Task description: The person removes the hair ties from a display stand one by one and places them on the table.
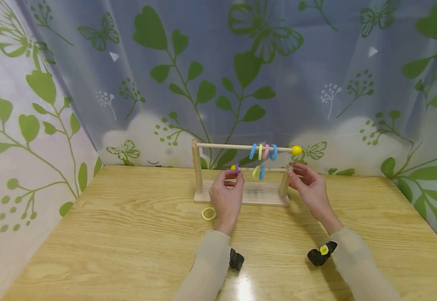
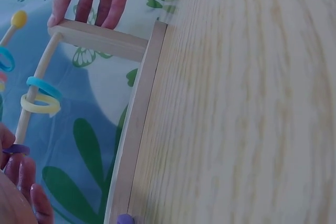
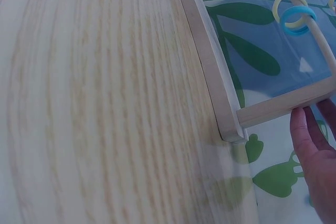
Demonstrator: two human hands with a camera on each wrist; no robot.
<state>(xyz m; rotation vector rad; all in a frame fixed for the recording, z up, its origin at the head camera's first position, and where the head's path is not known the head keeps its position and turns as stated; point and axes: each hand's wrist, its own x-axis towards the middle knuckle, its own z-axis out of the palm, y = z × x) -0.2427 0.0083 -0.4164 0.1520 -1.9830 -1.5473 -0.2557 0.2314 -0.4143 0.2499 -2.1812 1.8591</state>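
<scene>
A wooden stand (image 1: 261, 199) holds two horizontal rods, each tipped with a yellow bead. My left hand (image 1: 227, 200) pinches a purple ring (image 1: 237, 169) around the lower rod, beside its bead at the left end. Farther right on that rod hang a yellow ring (image 1: 255, 172) and a blue ring (image 1: 262, 172). With thumb and fingertips my right hand (image 1: 311, 190) grips the top of the short right post (image 1: 284, 184). On the upper rod (image 1: 222, 146) hang blue, yellow and pink rings, with another blue ring (image 1: 274, 152) nearest the bead.
A loose yellow ring (image 1: 209, 220) lies on the table (image 1: 147, 234), left of my left wrist. Part of a purple object (image 2: 125, 219) shows beside the base in the left wrist view. A patterned curtain (image 1: 203, 62) hangs behind the table.
</scene>
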